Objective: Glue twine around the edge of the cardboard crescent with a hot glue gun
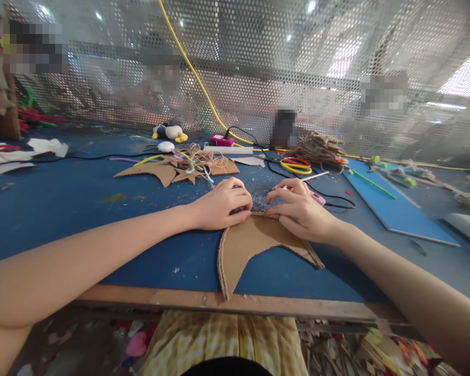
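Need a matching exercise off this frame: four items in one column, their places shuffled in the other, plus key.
Things
1. cardboard cutout
2. yellow cable
3. blue board
4. plush toy

Places
A. flat on the table, to the right of both hands
B. at the near table edge, top edge held by the left hand and right hand
C. runs down in front of the mesh wall
D. at the back of the table by the mesh wall, left of centre

Pairs: 1-B, 2-C, 3-A, 4-D
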A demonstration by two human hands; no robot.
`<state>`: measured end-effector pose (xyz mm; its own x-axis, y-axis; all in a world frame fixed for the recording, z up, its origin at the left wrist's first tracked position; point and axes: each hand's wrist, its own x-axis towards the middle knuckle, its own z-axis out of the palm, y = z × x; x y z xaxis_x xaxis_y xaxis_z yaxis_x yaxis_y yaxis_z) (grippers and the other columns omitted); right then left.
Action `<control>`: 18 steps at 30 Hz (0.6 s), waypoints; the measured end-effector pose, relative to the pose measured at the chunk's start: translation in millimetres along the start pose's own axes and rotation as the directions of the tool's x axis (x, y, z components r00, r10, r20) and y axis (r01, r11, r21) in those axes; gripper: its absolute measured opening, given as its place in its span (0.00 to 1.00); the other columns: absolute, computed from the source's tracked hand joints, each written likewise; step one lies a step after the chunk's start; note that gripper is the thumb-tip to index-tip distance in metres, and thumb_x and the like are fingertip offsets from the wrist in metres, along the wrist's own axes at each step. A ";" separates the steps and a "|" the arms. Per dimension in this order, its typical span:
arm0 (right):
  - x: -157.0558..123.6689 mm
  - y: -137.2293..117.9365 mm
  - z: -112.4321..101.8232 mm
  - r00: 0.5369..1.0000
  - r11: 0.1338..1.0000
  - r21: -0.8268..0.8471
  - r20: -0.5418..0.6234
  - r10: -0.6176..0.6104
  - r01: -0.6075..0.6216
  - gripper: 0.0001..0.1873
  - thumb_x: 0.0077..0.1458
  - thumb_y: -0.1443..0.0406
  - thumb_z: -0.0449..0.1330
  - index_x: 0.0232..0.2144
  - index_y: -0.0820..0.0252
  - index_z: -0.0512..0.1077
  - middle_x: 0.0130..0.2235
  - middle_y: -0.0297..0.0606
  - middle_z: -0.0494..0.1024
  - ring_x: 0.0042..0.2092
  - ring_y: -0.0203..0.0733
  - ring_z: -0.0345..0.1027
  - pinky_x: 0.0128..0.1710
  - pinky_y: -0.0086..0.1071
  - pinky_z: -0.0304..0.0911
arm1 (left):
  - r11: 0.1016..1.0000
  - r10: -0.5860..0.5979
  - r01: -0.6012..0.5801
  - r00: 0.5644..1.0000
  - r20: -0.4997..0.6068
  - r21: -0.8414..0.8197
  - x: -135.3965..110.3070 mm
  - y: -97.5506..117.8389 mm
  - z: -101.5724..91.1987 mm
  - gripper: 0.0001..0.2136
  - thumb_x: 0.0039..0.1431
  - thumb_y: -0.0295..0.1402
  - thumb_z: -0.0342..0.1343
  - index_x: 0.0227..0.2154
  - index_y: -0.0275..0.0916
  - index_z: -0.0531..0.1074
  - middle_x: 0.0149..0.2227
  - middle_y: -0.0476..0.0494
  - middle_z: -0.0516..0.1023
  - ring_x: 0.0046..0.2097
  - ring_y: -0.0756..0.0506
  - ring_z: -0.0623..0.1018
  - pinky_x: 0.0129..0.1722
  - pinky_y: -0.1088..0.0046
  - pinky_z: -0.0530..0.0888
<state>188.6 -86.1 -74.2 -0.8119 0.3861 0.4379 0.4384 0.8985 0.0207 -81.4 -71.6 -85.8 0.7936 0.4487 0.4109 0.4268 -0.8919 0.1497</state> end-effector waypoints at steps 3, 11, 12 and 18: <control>1.1 -2.3 0.9 1.000 1.000 0.007 -0.009 0.029 -0.029 0.17 0.61 0.71 0.52 0.39 0.54 0.80 0.50 0.43 0.77 0.54 0.53 0.58 0.55 0.54 0.58 | 1.000 0.001 -0.001 1.000 -0.010 -0.009 0.2 -0.1 0.4 0.09 0.68 0.35 0.50 0.36 0.40 0.74 0.43 0.41 0.79 0.53 0.39 0.67 0.58 0.57 0.64; -0.2 -0.5 3.2 0.999 0.999 -0.011 -0.023 0.049 -0.050 0.17 0.61 0.72 0.51 0.41 0.54 0.80 0.49 0.43 0.76 0.54 0.53 0.57 0.54 0.53 0.58 | 1.000 -0.003 0.003 1.000 0.011 0.000 0.0 0.3 0.1 0.08 0.69 0.35 0.50 0.37 0.40 0.73 0.43 0.42 0.79 0.54 0.39 0.67 0.58 0.59 0.63; -0.3 -0.1 3.2 0.999 0.999 -0.018 -0.018 0.032 -0.032 0.17 0.62 0.72 0.51 0.41 0.54 0.80 0.50 0.43 0.76 0.54 0.53 0.57 0.55 0.53 0.58 | 1.000 -0.005 0.005 1.000 0.010 -0.001 0.2 0.5 0.0 0.08 0.68 0.35 0.50 0.37 0.40 0.73 0.43 0.42 0.79 0.54 0.39 0.67 0.58 0.59 0.63; 0.9 -1.7 1.0 0.997 0.989 -0.125 0.028 -0.078 0.080 0.17 0.62 0.71 0.53 0.44 0.53 0.79 0.51 0.43 0.76 0.55 0.54 0.57 0.54 0.53 0.57 | 1.000 0.010 -0.010 1.000 0.003 -0.008 0.4 0.4 0.6 0.08 0.68 0.33 0.50 0.36 0.40 0.73 0.42 0.43 0.79 0.53 0.39 0.67 0.57 0.58 0.64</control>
<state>186.7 -87.1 -74.7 -0.8539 0.3209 0.4098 0.4163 0.8936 0.1677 -80.6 -71.8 -86.1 0.7990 0.4401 0.4098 0.4155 -0.8966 0.1529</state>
